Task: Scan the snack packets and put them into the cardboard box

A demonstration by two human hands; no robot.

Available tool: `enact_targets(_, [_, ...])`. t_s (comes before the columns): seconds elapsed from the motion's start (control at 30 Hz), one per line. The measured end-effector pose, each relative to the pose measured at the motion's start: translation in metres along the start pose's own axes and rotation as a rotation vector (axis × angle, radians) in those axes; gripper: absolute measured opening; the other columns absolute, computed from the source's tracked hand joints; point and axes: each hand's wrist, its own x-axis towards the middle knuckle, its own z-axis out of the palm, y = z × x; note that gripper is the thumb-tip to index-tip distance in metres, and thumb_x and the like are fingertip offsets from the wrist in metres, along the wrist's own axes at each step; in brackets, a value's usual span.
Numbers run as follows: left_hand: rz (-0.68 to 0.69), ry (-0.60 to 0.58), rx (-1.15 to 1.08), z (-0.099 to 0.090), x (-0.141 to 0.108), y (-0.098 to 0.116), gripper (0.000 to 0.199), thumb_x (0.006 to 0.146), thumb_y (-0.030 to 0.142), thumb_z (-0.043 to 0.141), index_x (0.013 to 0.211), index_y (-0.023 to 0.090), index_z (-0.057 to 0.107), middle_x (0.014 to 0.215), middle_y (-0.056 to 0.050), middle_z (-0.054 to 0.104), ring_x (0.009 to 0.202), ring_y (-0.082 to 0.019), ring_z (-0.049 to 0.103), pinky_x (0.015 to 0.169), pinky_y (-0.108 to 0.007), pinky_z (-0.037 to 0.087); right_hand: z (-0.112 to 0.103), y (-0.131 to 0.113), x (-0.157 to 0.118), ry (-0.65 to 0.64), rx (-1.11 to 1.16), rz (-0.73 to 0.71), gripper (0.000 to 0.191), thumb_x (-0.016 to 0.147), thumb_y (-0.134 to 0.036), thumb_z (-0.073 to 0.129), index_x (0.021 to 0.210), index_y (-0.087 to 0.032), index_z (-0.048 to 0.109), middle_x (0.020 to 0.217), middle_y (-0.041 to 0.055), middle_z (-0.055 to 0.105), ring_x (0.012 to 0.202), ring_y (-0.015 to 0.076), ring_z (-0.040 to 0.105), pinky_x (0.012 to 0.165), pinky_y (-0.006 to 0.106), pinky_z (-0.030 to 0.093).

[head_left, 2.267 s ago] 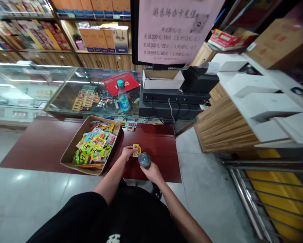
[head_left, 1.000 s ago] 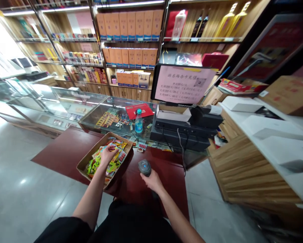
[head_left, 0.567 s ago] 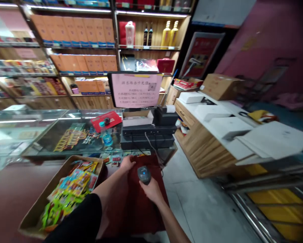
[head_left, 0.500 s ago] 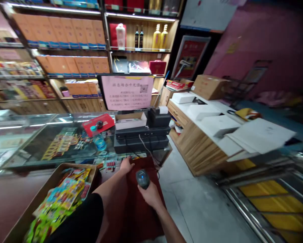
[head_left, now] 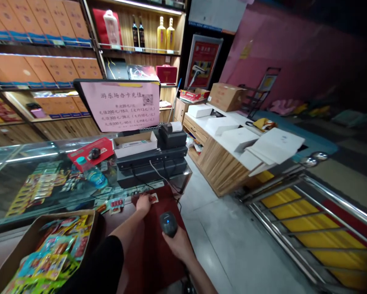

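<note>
My right hand (head_left: 179,244) is wrapped around a dark handheld barcode scanner (head_left: 168,223), which has a small blue light on top. At the far end of the dark red mat (head_left: 159,249), my left hand (head_left: 144,203) holds a small snack packet (head_left: 153,198) down by the mat's surface; its fingertips are partly hidden. Left of that hand, a packet with red pieces (head_left: 116,203) lies near the glass counter's edge. A cardboard box (head_left: 93,228) full of colourful snack packets stands beside my left arm.
A monitor with a pink paper sign (head_left: 122,104) stands behind a black receipt printer (head_left: 172,136) and an open white box (head_left: 134,147). On the glass counter are a water bottle (head_left: 95,176) and a red folder (head_left: 79,152). Metal railings (head_left: 309,204) stand at right.
The view has swung to the right, so the counter sits further left. A small packet now shows at my left hand's fingers. The scanner stays in my right hand.
</note>
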Motion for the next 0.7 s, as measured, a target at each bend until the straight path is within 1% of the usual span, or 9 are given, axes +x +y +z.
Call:
enact_targets(0.07, [0.033, 0.04, 0.032, 0.003, -0.026, -0.016, 0.01, 0.081, 0.022, 0.063, 0.09, 0.018, 0.065, 0.115, -0.012, 0.062, 0.113, -0.024, 0.055, 0.095, -0.031, 0.039, 0.004, -0.002, -0.008, -0.024, -0.035, 0.015, 0.028, 0.074, -0.028, 0.068, 0.099, -0.015, 0.071, 0.093, 0.0101, 0.075, 0.092, 0.0243, 0.071, 0.075, 0.025, 0.052])
enact_targets(0.13, [-0.014, 0.083, 0.01, 0.007, -0.054, -0.035, 0.021, 0.079, 0.019, 0.064, 0.099, 0.017, 0.06, 0.113, -0.013, 0.063, 0.107, -0.023, 0.058, 0.09, -0.03, 0.042, 0.009, -0.004, -0.018, -0.065, -0.066, 0.008, 0.025, 0.075, -0.029, 0.067, 0.097, -0.015, 0.071, 0.091, 0.0101, 0.075, 0.091, 0.0241, 0.071, 0.073, 0.024, 0.052])
enact_targets(0.2, [-0.17, 0.098, -0.134, 0.009, -0.082, -0.055, 0.034, 0.075, 0.019, 0.068, 0.108, 0.016, 0.057, 0.11, -0.012, 0.065, 0.101, -0.023, 0.062, 0.085, -0.029, 0.044, 0.016, -0.007, -0.027, -0.12, -0.087, -0.002, 0.024, 0.076, -0.029, 0.067, 0.095, -0.015, 0.071, 0.086, 0.0104, 0.075, 0.087, 0.0242, 0.072, 0.07, 0.024, 0.052])
enact_targets(0.23, [-0.276, 0.092, -0.251, 0.01, -0.096, -0.064, 0.036, 0.073, 0.019, 0.071, 0.107, 0.016, 0.057, 0.106, -0.012, 0.067, 0.099, -0.023, 0.063, 0.082, -0.028, 0.045, 0.021, -0.008, -0.031, -0.146, -0.092, -0.009, 0.024, 0.077, -0.03, 0.066, 0.095, -0.015, 0.071, 0.084, 0.0104, 0.075, 0.085, 0.024, 0.072, 0.068, 0.024, 0.052])
enact_targets(0.3, [-0.471, 0.071, -0.495, 0.009, -0.119, -0.079, 0.03, 0.068, 0.019, 0.076, 0.095, 0.015, 0.062, 0.094, -0.011, 0.07, 0.092, -0.024, 0.065, 0.076, -0.027, 0.046, 0.031, -0.01, -0.04, -0.196, -0.105, -0.021, 0.024, 0.078, -0.03, 0.066, 0.095, -0.015, 0.071, 0.078, 0.0099, 0.074, 0.079, 0.0237, 0.073, 0.065, 0.024, 0.052])
enact_targets(0.37, [-0.589, 0.074, -0.679, 0.008, -0.139, -0.091, 0.023, 0.066, 0.022, 0.078, 0.083, 0.014, 0.064, 0.081, -0.009, 0.071, 0.081, -0.022, 0.067, 0.068, -0.025, 0.047, 0.042, -0.013, -0.047, -0.245, -0.119, -0.04, 0.024, 0.078, -0.031, 0.066, 0.095, -0.015, 0.07, 0.075, 0.0091, 0.074, 0.075, 0.0229, 0.073, 0.063, 0.024, 0.051])
enact_targets(0.53, [-0.678, 0.147, -0.992, 0.002, -0.175, -0.11, 0.026, 0.07, 0.028, 0.077, 0.087, 0.013, 0.066, 0.066, -0.002, 0.066, 0.053, -0.011, 0.058, 0.05, -0.019, 0.04, 0.067, -0.021, -0.059, -0.356, -0.155, -0.092, 0.028, 0.079, -0.034, 0.067, 0.098, -0.013, 0.07, 0.07, 0.0084, 0.072, 0.068, 0.0211, 0.072, 0.061, 0.023, 0.051])
enact_targets(0.63, [-0.698, 0.164, -1.18, -0.002, -0.189, -0.118, 0.027, 0.073, 0.031, 0.076, 0.091, 0.014, 0.066, 0.066, -0.001, 0.064, 0.049, -0.007, 0.054, 0.046, -0.017, 0.037, 0.077, -0.025, -0.062, -0.409, -0.181, -0.123, 0.03, 0.078, -0.034, 0.068, 0.099, -0.013, 0.069, 0.071, 0.0084, 0.072, 0.067, 0.0205, 0.072, 0.061, 0.023, 0.051])
enact_targets(0.7, [-0.703, 0.138, -1.294, -0.007, -0.197, -0.122, 0.023, 0.079, 0.032, 0.071, 0.092, 0.013, 0.065, 0.067, -0.002, 0.064, 0.049, -0.007, 0.054, 0.046, -0.016, 0.038, 0.082, -0.027, -0.064, -0.437, -0.198, -0.145, 0.029, 0.079, -0.034, 0.067, 0.099, -0.013, 0.069, 0.073, 0.0083, 0.072, 0.066, 0.02, 0.072, 0.06, 0.023, 0.051])
